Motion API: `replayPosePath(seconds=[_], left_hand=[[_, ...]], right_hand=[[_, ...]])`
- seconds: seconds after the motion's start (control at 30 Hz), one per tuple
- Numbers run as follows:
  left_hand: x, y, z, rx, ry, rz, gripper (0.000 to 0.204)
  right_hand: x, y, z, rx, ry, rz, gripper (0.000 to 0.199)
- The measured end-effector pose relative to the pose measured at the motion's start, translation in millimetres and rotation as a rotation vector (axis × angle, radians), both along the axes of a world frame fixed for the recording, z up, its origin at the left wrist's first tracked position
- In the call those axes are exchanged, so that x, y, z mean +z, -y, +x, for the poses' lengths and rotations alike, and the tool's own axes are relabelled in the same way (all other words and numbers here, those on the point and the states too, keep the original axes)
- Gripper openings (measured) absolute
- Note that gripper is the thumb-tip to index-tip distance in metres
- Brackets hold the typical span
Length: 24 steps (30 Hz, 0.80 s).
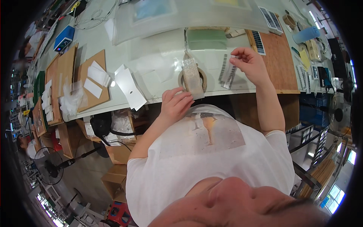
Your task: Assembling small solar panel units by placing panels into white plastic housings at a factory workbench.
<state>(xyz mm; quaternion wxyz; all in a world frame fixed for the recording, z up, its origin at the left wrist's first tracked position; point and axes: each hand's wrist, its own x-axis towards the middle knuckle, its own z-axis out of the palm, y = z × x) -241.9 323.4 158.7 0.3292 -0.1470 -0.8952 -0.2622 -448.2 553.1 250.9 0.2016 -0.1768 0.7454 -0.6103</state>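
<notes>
A flat, narrow pouch that looks like clear bubble wrap [193,73] lies over a roll of tan tape [204,80] close to the table's front edge. My left hand [176,104] has its curled fingers on the pouch's near end, with fingertips along its lower left corner. To the right, my right hand [249,64] pinches a clear strip with rows of small dark labels [229,77] between thumb and fingertips. This strip hangs down toward the table. Another strip of the same kind [222,68] lies just left of it.
Behind the pouch rests a stack of greenish sheets [206,39]. A brown board [276,56] stands at right with label sheets [270,19]. White cards [129,87] and cardboard [94,75] lie at left. A large translucent sheet [193,22] spans the back.
</notes>
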Motion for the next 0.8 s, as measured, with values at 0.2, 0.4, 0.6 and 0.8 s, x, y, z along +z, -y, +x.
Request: replayPosePath(seconds=[0.2, 0.4, 0.6, 0.8], left_hand=[[-3.1, 1.1, 2.8, 0.0, -0.024, -0.002, 0.029], [-3.0, 0.5, 3.2, -0.006, -0.041, 0.012, 0.029], [-4.2, 2.7, 1.5, -0.017, -0.05, 0.037, 0.029], [-3.7, 2.6, 0.0, -0.01, -0.036, 0.058, 0.03]], right_hand=[[1.6, 68.7, 32.9, 0.161, 0.24, 0.04, 0.016], [-37.2, 102.4, 20.3, 0.184, 0.21, 0.084, 0.019], [-41.5, 109.2, 18.5, 0.198, 0.208, 0.096, 0.017], [-41.1, 111.6, 18.5, 0.202, 0.225, 0.088, 0.016]])
